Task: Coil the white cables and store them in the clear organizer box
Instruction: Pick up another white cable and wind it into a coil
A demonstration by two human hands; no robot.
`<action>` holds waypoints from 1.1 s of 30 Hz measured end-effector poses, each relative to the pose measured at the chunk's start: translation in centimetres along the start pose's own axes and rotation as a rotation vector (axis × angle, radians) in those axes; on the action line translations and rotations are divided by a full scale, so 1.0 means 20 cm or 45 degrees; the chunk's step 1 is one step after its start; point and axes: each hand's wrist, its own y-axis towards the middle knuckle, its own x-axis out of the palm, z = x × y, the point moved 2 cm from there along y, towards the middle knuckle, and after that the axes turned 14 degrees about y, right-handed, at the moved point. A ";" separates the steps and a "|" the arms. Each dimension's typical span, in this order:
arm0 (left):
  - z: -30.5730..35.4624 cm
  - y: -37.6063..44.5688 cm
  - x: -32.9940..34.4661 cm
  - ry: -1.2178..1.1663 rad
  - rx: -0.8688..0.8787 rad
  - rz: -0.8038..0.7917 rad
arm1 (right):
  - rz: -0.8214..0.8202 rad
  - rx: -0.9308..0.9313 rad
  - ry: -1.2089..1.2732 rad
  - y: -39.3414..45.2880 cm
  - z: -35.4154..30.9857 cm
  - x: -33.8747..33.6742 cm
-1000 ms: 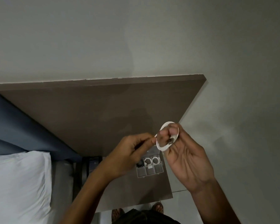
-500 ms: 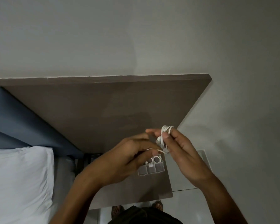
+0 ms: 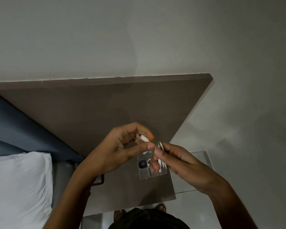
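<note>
White cable (image 3: 160, 147) coiled flat, raised above clear organizer box (image 3: 145, 173), right hand (image 3: 177, 160) pinching the coil, left hand (image 3: 122, 150) gripping its plug end, hands close together, box on brown table (image 3: 106, 192), white pillow (image 3: 18, 184) at left

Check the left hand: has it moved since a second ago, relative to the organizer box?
Yes. The left hand has risen up the frame, and its fingertips now sit above the organizer box rather than level with it.

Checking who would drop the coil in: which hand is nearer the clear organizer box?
Right. The right hand overlaps the organizer box in view, holding the coiled cable; the left hand sits off its left side.
</note>
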 end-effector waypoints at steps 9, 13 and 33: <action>-0.05 0.03 0.01 -0.230 -0.013 0.062 | -0.178 -0.038 0.428 0.01 -0.02 0.00; -0.06 0.01 0.04 -0.253 -0.030 0.060 | -0.182 -0.054 0.693 0.02 -0.01 -0.01; 0.01 0.04 0.23 0.243 0.179 0.298 | -0.389 0.061 0.982 -0.03 0.00 -0.03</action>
